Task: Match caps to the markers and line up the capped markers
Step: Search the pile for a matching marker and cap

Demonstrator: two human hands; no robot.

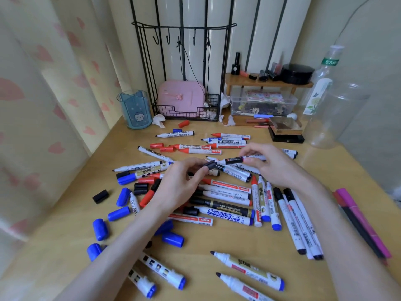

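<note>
My left hand (pixel 184 183) pinches a black cap (pixel 210 165) above the pile. My right hand (pixel 269 164) holds a black-banded marker (pixel 233 160) level, its tip at the mouth of the cap. Under both hands lies a heap of several uncapped whiteboard markers (pixel 225 194) in red, blue and black. Loose blue caps (pixel 119 213) and a black cap (pixel 100 196) are scattered at the left. Two uncapped markers (pixel 247 271) lie near the front edge. A few markers (pixel 297 224) lie side by side at the right.
At the back stand a blue pen cup (pixel 138 109), a black wire rack with a pink box (pixel 181 101), a wooden shelf with cosmetics (pixel 269 81) and a clear plastic bottle (pixel 319 92). Purple and dark pens (pixel 360 220) lie at the right edge of the wooden table (pixel 65 246).
</note>
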